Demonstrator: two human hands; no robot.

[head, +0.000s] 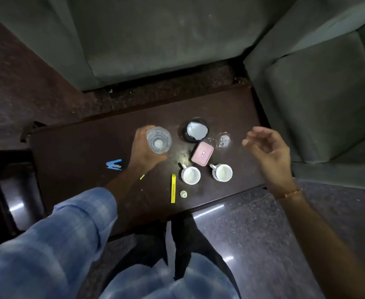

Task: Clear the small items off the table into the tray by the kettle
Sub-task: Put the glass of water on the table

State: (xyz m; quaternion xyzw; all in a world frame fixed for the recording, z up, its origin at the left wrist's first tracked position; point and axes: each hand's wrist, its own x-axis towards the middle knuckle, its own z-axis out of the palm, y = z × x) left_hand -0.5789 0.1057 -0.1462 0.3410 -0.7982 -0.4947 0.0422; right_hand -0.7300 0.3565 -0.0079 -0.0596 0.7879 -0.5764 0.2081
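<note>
While the left hand (143, 151) grips a clear glass tumbler (159, 140), fingers and thumb curled round its wall, the right hand (268, 152) hovers above the dark table (73, 147) with fingers loosely spread and holding nothing. Whether the tumbler's base rests on the tabletop or is lifted cannot be told from this overhead view.

Just left of the right hand's fingertips stands a second clear glass (223, 140); further left of it lie a pink lidded box (202, 153) and a round dark dish (195, 130) with something pale inside. Near the right wrist, on the side towards the person, sit two white cups (190, 174), close together. Behind the left wrist, towards the person, lie a yellow strip (173, 188), a small pale cap (183, 194) and a short yellow scrap (142, 177); a blue stapler (114, 164) lies just outside the left wrist. Neither tray nor kettle is in view, so the destination cannot be confirmed.

Risks, as judged: the second glass is nearly invisible against the dark surface, and a reach towards the box could topple it. The left forearm passes over the scrap and could sweep it off the edge. Carrying the tumbler one-handed invites a slip if its wall is wet.
</note>
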